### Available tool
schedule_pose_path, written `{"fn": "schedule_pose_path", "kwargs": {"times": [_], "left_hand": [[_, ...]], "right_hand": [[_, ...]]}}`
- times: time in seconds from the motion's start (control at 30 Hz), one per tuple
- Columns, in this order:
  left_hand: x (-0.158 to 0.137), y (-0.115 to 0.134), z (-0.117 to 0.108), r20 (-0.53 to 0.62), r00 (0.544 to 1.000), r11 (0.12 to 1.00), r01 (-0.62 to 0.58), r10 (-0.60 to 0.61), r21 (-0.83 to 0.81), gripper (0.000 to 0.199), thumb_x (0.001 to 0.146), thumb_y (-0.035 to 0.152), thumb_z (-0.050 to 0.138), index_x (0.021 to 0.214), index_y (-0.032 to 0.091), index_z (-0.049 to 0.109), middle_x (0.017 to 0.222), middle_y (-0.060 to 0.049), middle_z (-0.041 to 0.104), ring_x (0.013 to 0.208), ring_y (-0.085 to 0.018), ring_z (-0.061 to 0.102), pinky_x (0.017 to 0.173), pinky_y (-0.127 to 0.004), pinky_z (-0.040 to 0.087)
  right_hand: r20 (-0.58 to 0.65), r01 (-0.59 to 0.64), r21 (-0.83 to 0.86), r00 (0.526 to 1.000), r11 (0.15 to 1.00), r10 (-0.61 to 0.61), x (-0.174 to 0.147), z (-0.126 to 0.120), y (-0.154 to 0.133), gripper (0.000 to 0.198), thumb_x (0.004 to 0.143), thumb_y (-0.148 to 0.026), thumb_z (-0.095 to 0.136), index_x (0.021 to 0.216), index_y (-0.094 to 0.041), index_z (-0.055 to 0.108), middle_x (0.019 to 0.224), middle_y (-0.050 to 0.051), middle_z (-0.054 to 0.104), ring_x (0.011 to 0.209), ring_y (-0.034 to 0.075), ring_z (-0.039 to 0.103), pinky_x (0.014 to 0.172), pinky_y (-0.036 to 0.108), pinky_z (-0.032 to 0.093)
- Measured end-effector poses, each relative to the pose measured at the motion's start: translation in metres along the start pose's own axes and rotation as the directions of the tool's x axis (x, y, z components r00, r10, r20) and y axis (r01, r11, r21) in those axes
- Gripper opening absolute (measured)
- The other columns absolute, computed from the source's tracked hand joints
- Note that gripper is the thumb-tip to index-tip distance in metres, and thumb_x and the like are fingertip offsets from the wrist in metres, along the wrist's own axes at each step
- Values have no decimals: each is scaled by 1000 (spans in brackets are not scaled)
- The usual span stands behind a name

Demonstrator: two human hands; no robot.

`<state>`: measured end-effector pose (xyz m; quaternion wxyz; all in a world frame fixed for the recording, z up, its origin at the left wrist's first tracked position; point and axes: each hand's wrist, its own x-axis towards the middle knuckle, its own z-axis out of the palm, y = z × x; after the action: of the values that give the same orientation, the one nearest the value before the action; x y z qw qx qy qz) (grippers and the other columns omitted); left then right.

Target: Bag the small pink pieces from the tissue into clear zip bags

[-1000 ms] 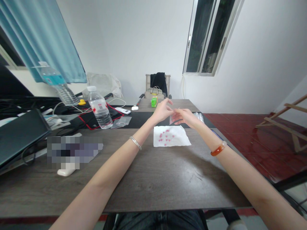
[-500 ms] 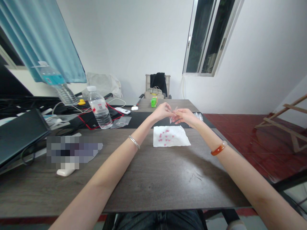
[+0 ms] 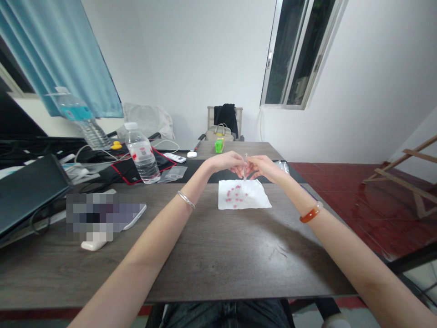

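Note:
Above the far edge of a white sheet of paper, my two hands meet at a small clear plastic bag, held upright and seen almost edge-on. My left hand pinches its left side. The fingers of my right hand are closed on the other side. Whether anything is inside the bag cannot be made out. On the paper lie several small round pink pieces, which look like pills, grouped toward its left half.
A clear crinkled packet lies behind my right hand. Left of my left arm are a water bottle, a flat clear bag, a white remote and a dark laptop. A small green box stands farther back.
My left hand has shifted slightly left and down, and its fingers have moved along the bag. The bag has turned more upright between both hands. The paper and pink pieces have stayed put.

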<state>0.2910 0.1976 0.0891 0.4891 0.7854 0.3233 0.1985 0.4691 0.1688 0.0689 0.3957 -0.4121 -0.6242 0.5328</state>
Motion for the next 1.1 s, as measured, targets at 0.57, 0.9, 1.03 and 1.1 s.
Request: {"fn": "schedule_pose_path", "kwargs": {"times": [0.57,0.9,1.03,1.1], "left_hand": [[0,-1,5,21,1000,933,-9,18,-361,25,69,31,77,69,10,64,65,-2,64,62,-8,58,64,-23,44],[1,6,10,-113,992,948,-94,62,-304,15,80,17,55,68,12,60,66,-2,62,63,-10,58,67,-25,44],[4,9,15,-275,947,983,-138,166,118,21,80,17,50,60,15,53,58,2,54,57,-10,51,59,-23,38],[6,8,17,-327,917,936,-114,228,332,23,80,17,49,57,16,51,57,3,52,57,-11,49,58,-23,36]], "right_hand": [[214,-5,117,977,993,-21,-4,-4,-6,12,87,-22,54,78,-14,57,71,7,66,59,15,65,47,23,52],[22,60,42,998,997,-61,-5,0,-10,19,84,-16,50,66,-13,58,59,3,59,52,13,60,45,22,50],[-128,23,-117,991,993,-38,-5,4,-13,25,83,-12,46,60,-14,56,54,1,57,49,11,56,41,19,47],[-186,-1,-196,982,981,-36,-5,5,-14,26,82,-10,44,59,-14,55,51,1,57,47,10,55,38,18,44]]}}
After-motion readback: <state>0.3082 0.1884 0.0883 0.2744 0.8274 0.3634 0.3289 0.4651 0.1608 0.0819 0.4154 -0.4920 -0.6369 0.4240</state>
